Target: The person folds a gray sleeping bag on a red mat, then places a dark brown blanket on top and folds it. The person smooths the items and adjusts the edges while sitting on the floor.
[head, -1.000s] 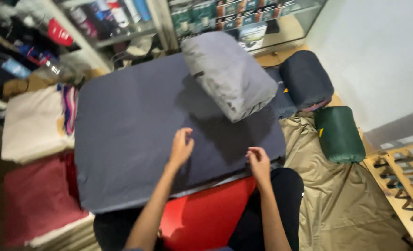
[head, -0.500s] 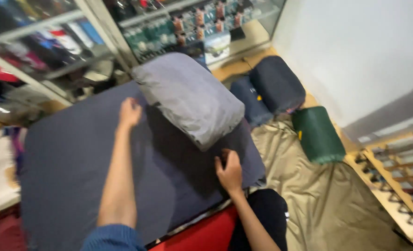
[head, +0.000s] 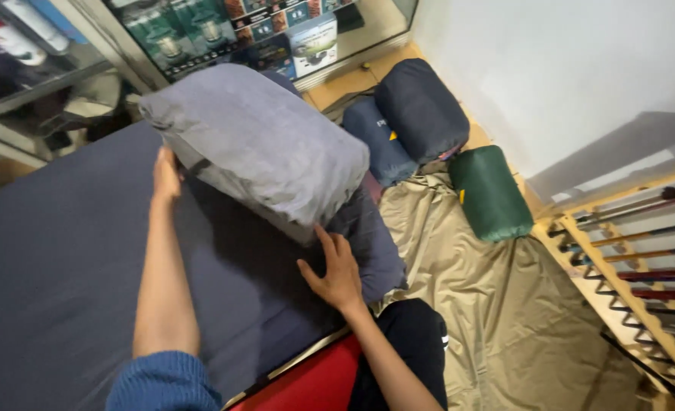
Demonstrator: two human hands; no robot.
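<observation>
A grey pillow-shaped cushion (head: 257, 148) lies tilted on a dark navy mattress pad (head: 63, 266). My left hand (head: 165, 175) presses flat against the cushion's left end, the arm in a blue sleeve. My right hand (head: 334, 271) rests with spread fingers on the pad at the cushion's lower right edge, fingertips touching the cushion's underside. Neither hand is closed around anything.
Two dark blue stuff sacks (head: 409, 122) and a green one (head: 491, 194) lie to the right on a tan tarp (head: 505, 304). A red mat (head: 307, 384) shows under the pad. A glass display case (head: 223, 30) stands behind, a wooden rack (head: 626, 266) at right.
The view swung right and closer. My left hand moved from the pad up to the cushion's left end. My right hand slid forward to the cushion's lower edge.
</observation>
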